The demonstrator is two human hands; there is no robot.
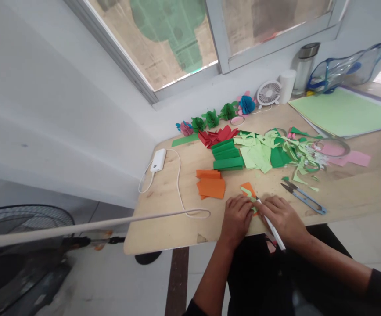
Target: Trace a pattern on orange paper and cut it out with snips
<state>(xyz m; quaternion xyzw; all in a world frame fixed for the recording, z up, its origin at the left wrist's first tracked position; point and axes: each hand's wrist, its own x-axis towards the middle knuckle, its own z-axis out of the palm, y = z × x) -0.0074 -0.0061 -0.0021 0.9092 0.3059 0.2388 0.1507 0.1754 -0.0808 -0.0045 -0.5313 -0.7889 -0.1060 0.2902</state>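
Near the table's front edge lies a piece of orange paper [248,187] with a light green paper cutout [246,192] on top of it. My left hand [237,216] presses both down from the left, its fingers bent and close together. A white pen [275,230] is gripped in my right hand [281,218], with its dark tip at the edge of the cutout. The fingers cover part of the orange paper and the cutout. Just right of my right hand rest blue thread snips [305,198].
Orange paper [212,188], folded green paper [227,156], red pieces [218,136] and light green scraps [258,153] lie behind my hands. A white power bank [158,159] with a cable sits left. Paper-ball figures, a small fan [269,93] and a bottle [304,70] line the wall.
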